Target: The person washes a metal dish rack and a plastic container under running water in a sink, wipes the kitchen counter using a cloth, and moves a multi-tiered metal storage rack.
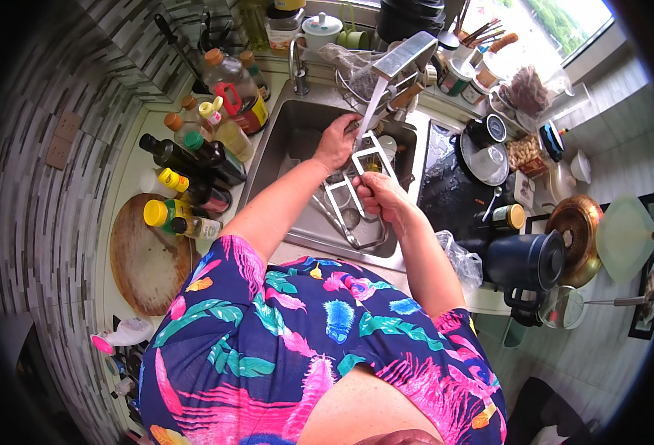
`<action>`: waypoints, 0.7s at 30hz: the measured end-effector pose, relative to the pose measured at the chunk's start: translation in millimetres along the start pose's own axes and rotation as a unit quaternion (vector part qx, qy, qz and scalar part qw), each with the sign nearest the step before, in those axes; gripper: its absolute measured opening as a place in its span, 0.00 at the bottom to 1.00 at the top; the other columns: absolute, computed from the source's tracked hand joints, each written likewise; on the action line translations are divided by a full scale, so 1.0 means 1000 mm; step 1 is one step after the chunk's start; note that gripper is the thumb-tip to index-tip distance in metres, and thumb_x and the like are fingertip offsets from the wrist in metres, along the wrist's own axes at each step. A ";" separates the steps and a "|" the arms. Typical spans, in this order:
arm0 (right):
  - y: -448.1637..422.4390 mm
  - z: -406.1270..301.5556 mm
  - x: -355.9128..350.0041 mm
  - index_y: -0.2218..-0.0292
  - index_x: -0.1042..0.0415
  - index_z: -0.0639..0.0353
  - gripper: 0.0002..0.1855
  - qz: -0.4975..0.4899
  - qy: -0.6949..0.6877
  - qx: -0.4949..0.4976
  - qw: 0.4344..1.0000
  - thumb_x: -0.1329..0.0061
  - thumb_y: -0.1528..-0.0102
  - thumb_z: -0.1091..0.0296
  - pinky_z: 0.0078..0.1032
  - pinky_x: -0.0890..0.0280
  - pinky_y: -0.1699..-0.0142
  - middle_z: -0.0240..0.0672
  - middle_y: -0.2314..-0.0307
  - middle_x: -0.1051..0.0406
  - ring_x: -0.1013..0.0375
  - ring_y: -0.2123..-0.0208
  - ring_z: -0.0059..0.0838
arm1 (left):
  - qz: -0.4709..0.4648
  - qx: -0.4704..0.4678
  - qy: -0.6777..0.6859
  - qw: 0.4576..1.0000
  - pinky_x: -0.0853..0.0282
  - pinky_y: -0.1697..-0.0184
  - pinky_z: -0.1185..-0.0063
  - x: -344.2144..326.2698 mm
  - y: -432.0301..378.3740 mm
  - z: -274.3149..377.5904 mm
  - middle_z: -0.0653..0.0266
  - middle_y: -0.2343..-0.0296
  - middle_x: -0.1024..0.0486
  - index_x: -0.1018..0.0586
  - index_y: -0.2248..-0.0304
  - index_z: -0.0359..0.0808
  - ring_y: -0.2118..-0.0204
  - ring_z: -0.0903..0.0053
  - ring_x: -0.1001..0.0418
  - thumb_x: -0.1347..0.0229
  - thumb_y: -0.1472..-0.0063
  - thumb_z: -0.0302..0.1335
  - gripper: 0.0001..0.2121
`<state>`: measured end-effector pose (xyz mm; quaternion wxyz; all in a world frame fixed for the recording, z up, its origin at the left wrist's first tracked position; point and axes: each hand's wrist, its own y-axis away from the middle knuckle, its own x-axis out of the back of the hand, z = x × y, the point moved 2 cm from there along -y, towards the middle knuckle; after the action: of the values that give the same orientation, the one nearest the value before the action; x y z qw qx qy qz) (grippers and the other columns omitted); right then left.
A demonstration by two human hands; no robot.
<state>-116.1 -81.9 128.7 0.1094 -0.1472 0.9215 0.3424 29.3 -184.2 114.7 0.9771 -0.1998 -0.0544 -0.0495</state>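
Note:
My right hand [381, 194] grips a white metal wire rack [372, 153] over the sink [315, 222]. The rack's bent bars reach down towards the near side of the basin. Curled at the rack's far end is my left hand [338, 142], close to the running water [372, 108]; a small dark thing shows at its fingers, too hidden to name. Water falls in a flat stream from a wide metal faucet [406, 54]. Behind the rack, a clear container [387, 146] stands in the basin.
Oil and sauce bottles [215, 150] crowd the left counter, beside a round wooden chopping board [149, 256]. A slim gooseneck tap [299, 67] rises behind the sink. On the right are a wet black cooktop [443, 167], a dark blue pitcher [519, 258] and a plastic bag [460, 261].

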 end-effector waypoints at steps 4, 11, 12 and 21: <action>-0.007 0.008 -0.019 0.73 0.38 0.49 0.18 0.079 0.066 0.040 0.994 0.66 0.36 0.49 0.16 0.61 0.85 0.18 0.87 0.48 0.55 0.89 0.13 | 0.167 0.078 0.034 0.982 0.33 0.58 0.75 0.005 -0.003 -0.027 0.53 0.70 0.24 0.25 0.64 0.31 0.64 0.66 0.25 0.51 0.37 0.34 0.12; 0.001 0.006 -0.030 0.75 0.41 0.50 0.22 0.051 -0.029 0.038 0.998 0.65 0.37 0.44 0.16 0.62 0.85 0.17 0.89 0.52 0.58 0.89 0.13 | 0.211 0.107 -0.047 0.970 0.32 0.61 0.68 0.011 0.013 -0.056 0.49 0.70 0.23 0.25 0.65 0.34 0.64 0.55 0.25 0.55 0.36 0.37 0.15; 0.004 0.003 -0.031 0.75 0.41 0.50 0.22 0.047 -0.037 0.042 0.997 0.65 0.37 0.44 0.16 0.62 0.85 0.17 0.89 0.53 0.58 0.89 0.13 | 0.195 0.115 -0.109 0.968 0.32 0.61 0.67 0.012 0.018 -0.063 0.49 0.69 0.23 0.25 0.64 0.34 0.63 0.54 0.26 0.55 0.36 0.37 0.14; 0.009 0.007 -0.024 0.59 0.35 0.56 0.12 0.023 0.050 0.060 0.997 0.68 0.35 0.60 0.16 0.54 0.82 0.22 0.83 0.45 0.51 0.86 0.14 | 0.172 0.099 -0.191 0.961 0.32 0.58 0.69 0.062 0.026 -0.031 0.48 0.66 0.24 0.30 0.56 0.33 0.62 0.54 0.26 0.52 0.37 0.42 0.20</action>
<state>-95.8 -66.3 135.9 0.0642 -0.1357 0.9478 0.2814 96.2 -177.6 84.3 0.9573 -0.1143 -0.2090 0.1637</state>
